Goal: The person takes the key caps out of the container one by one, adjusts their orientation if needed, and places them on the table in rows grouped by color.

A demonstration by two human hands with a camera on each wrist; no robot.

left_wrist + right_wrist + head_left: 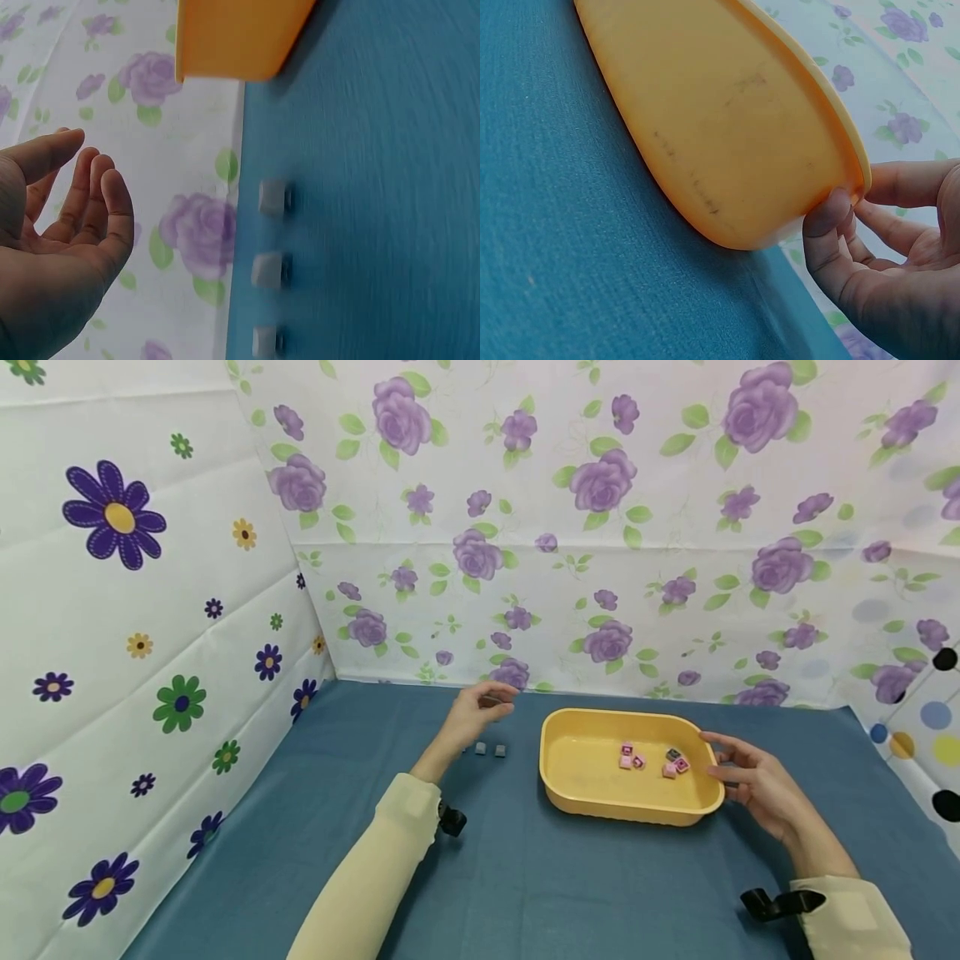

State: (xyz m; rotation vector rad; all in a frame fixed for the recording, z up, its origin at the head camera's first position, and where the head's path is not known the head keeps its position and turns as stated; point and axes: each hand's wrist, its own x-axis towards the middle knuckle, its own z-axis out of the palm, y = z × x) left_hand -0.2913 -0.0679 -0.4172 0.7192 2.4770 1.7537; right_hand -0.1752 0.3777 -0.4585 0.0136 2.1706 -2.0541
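My left hand [472, 714] hovers over the far part of the table with fingers loosely bent and nothing in them; the left wrist view shows the same hand [67, 225] with a gap between thumb and fingers. Near it three small grey cubes [500, 751] stand in a row, partly behind the wrist in the head view. At the right end of a yellow plastic tray [592, 804], my right hand [761, 785] grips the rim. In the right wrist view its fingertips [830, 214] touch the tray's outer wall. Several small pink cubes [669, 770], one with a dark face, lie inside.
Blue cloth [517, 877] covers the table. Behind it hangs a white curtain with purple roses [476, 556], and a daisy-printed sheet [180, 702] slants along the left side.
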